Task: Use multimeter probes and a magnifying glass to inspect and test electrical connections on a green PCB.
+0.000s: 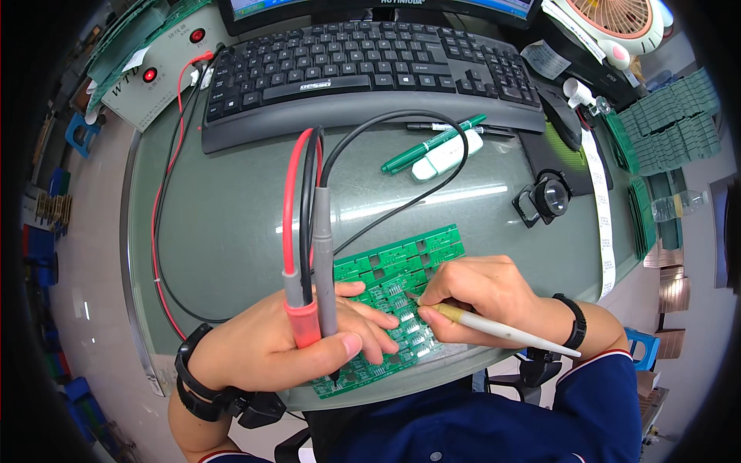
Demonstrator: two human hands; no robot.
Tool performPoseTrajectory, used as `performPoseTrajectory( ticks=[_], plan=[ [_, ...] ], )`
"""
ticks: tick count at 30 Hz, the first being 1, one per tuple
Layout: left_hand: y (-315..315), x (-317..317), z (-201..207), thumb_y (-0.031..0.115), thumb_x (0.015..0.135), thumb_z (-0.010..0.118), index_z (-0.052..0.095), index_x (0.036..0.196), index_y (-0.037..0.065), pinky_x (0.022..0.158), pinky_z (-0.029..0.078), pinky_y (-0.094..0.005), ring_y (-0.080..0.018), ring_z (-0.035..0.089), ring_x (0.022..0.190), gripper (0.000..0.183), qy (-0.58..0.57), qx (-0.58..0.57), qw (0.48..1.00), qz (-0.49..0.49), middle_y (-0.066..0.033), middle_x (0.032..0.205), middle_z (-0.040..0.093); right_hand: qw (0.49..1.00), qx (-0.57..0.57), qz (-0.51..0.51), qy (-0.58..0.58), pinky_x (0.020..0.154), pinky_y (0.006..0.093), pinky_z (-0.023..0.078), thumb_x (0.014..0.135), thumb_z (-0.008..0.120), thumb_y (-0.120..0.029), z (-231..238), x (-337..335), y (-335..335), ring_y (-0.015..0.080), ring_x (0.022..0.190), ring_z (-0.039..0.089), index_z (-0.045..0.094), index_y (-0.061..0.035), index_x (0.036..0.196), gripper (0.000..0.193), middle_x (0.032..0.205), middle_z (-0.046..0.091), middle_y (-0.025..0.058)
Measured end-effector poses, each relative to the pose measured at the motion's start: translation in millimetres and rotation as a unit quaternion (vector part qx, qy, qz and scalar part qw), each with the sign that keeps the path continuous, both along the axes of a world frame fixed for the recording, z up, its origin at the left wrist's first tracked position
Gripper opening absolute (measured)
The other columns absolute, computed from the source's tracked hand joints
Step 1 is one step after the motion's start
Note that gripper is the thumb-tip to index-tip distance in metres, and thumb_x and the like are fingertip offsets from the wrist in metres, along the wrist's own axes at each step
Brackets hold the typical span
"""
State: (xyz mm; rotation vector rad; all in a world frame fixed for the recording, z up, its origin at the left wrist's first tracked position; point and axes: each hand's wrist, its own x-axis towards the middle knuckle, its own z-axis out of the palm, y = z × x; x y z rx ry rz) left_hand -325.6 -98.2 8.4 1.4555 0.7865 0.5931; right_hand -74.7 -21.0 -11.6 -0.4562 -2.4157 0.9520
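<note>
A green printed circuit board panel (432, 247) lies aslant on the table's front part, under both my hands. Between thumb and fingers my left hand (285, 347) holds a red test probe (302, 324) and a grey test probe (326, 262), both standing nearly upright. Its other fingers rest on the board. The grey probe's dark tip shows below my thumb; the red one's tip is hidden. My right hand (486, 292) pinches a craft knife (513, 334) with a white tapering handle and yellowish wrapping. Its small dark tip is at the board's middle, near the left fingertips.
Black and red probe leads (166, 201) run along the left side to a white box with red buttons (150, 75). Beyond the board are a keyboard (363, 69), a green marker (432, 145), a white-capped stick (448, 156) and a magnifier (549, 197). Stacked green boards (671, 116) stand right.
</note>
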Motion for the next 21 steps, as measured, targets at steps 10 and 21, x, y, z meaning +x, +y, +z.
performPoseTrajectory(
  ticks=[10,21],
  plan=[
    [-2.8,1.5,4.1,0.021,0.098,0.046,0.068,0.098,0.002,0.105,0.04,-0.044,-0.0231,0.062,0.111,0.029,0.017,0.013,1.0,0.008,-0.0079,0.107,0.07,1.0,-0.015,-0.025,-0.006,0.049,0.0334,0.048,0.082,0.07,-0.008,5.2,-0.7,-1.4,0.0241,0.056,0.061,0.052,-0.0055,0.083,0.017,0.068,0.058,0.007],
    [-28.3,-0.6,51.8,0.017,0.079,0.061,0.061,0.078,0.002,0.068,0.051,-0.0412,-0.0312,0.066,0.074,0.015,0.595,0.333,0.704,0.2,-0.0142,0.077,0.066,0.984,-0.171,-0.05,-0.028,0.059,0.0276,0.052,0.092,0.062,-0.012,13.3,4.0,-8.3,0.016,0.063,0.066,0.053,-0.0043,0.103,0.016,0.081,0.069,0.0078]
  ],
)
